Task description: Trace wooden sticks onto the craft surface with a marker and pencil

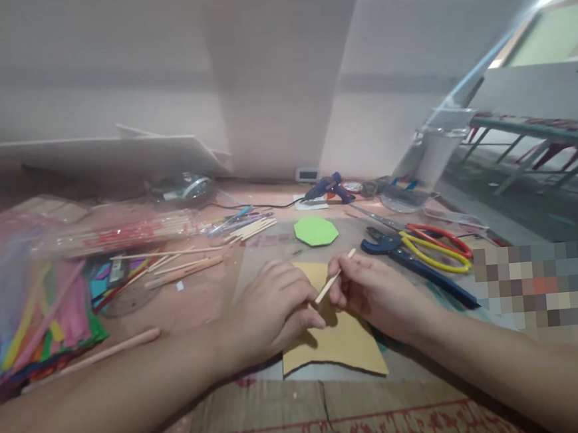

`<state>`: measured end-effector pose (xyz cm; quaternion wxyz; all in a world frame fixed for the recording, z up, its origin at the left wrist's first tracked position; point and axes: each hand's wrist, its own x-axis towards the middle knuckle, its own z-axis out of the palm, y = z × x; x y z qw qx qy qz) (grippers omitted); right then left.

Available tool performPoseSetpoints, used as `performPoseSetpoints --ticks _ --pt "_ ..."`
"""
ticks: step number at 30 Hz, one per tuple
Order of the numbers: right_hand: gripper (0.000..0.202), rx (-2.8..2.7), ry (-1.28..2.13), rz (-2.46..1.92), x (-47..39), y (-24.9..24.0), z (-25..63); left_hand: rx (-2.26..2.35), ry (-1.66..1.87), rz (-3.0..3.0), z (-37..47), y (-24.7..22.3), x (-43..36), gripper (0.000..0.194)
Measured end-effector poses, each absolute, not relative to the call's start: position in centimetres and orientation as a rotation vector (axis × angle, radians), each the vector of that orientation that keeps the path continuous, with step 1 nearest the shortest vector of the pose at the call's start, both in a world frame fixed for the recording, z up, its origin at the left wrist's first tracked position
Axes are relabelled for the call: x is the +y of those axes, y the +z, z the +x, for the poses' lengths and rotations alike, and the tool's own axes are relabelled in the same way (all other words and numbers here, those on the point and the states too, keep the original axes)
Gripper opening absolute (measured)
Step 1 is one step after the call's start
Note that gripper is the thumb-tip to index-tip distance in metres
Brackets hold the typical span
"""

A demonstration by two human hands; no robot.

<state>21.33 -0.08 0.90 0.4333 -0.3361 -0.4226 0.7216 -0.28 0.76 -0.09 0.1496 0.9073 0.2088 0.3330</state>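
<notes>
Bare forearms (147,388) reach in from the lower left and lower right of the head view, angled toward each other over the counter (196,307). Left hand (270,304) is back up, fingers bent and thumb set just below them, near the lower end of a stick (327,287); whether it grips that tip, I cannot tell. Right hand (375,290) pinches the stick between thumb and bent forefinger, its other fingers curled in. The stick slants between the hands, above a yellow sheet (339,349). On the left, a clear wrapper (120,233) holds a bundle of sticks. At the rear right stands a clear container (432,165); its contents are too blurred to make out. Beyond the sheet lies a green octagon (316,231).
</notes>
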Motion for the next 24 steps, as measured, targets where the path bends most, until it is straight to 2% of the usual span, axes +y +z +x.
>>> performPoseSetpoints --ticks 3,10,17,20,22,24 --pt "0.031 -0.963 1.818 -0.865 0.1 0.7 21.4 0.535 0.929 2.581 -0.2 0.0 0.8 0.024" --pt "0.024 -0.978 1.830 -0.864 0.2 0.7 21.3 0.619 0.910 2.516 -0.2 0.2 1.0 0.031" --pt "0.030 -1.068 1.818 -0.868 0.2 0.7 20.9 0.616 0.869 2.494 -0.3 0.8 0.9 0.023" --pt "0.033 -1.200 1.646 -0.950 0.0 1.8 21.4 0.602 0.864 2.524 -0.4 0.8 0.9 0.024" --pt "0.033 -1.375 1.383 -1.011 0.0 2.8 22.2 0.646 0.899 2.551 -0.5 0.6 0.8 0.027" --pt "0.032 -1.588 1.050 -1.070 -0.1 3.5 23.0 0.746 0.902 2.571 -0.5 0.3 0.7 0.021"
